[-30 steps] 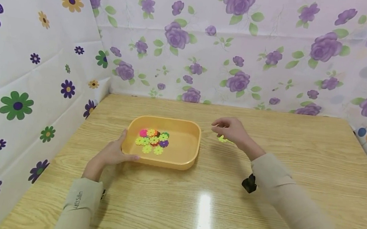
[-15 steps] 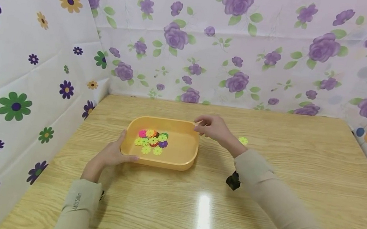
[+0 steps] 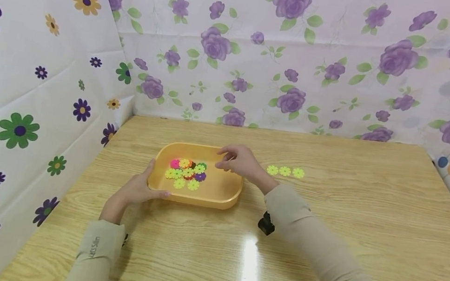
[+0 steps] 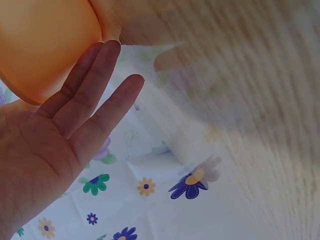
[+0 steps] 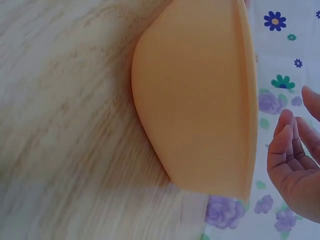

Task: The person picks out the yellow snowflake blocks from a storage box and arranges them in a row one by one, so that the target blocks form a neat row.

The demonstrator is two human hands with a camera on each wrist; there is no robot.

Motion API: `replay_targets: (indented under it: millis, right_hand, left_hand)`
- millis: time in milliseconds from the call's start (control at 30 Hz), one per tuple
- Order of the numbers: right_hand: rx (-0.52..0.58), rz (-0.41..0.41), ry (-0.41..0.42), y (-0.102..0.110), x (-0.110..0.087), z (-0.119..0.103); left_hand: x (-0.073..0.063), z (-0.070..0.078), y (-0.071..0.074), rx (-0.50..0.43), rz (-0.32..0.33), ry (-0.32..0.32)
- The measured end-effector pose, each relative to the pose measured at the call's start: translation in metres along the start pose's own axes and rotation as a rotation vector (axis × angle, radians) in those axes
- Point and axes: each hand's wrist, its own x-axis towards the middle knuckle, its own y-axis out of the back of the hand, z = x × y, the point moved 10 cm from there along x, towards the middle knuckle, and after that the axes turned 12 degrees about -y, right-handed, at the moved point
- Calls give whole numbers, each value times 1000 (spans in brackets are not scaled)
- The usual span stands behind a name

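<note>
In the head view a yellow-orange plastic tray (image 3: 218,196) sits on the table, with several small flower-shaped plastic discs (image 3: 188,172) in its left half: lime, pink, orange, green, purple. My left hand (image 3: 136,193) holds the tray's left end, thumb along the front rim and fingers at the outer side; the left wrist view shows those fingers (image 4: 92,82) against the wall. Over the tray's right end hovers my right hand (image 3: 241,162), fingers loosely bent and nothing seen between them. The right wrist view has that hand (image 5: 297,170) above the rim.
Right of the tray, three lime flower discs (image 3: 285,171) lie in a row on the wooden table (image 3: 354,189). A black device (image 3: 266,224) shows beside the right cuff. Flower-printed sheets (image 3: 259,69) stand behind and to the left.
My right hand has moved left from the row of lime discs, across the tray's right rim, to over the tray. The row is now uncovered. My left hand stays on the tray.
</note>
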Motion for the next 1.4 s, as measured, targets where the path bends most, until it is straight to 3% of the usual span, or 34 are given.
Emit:
replay_targets:
  millis: [233,433,733,1133,1400]
  right_hand:
    - [-95,-61,60,-29,1,-7]
    - [-208,-60,109,-50,3,-5]
    - [-209,-55,27,-66,13,14]
    - [-360,-119,-37,-96,26,19]
    - [-405,-93,-129,-96,32,29]
  left_hand:
    - [-1,2,1,6,-2,5]
    - [1,2,1,13,-8,5]
    - [9,8,-1,41,-19,-14]
    - [2,4,0,10,-1,-2]
    - [0,2,-3,-4,6,-1]
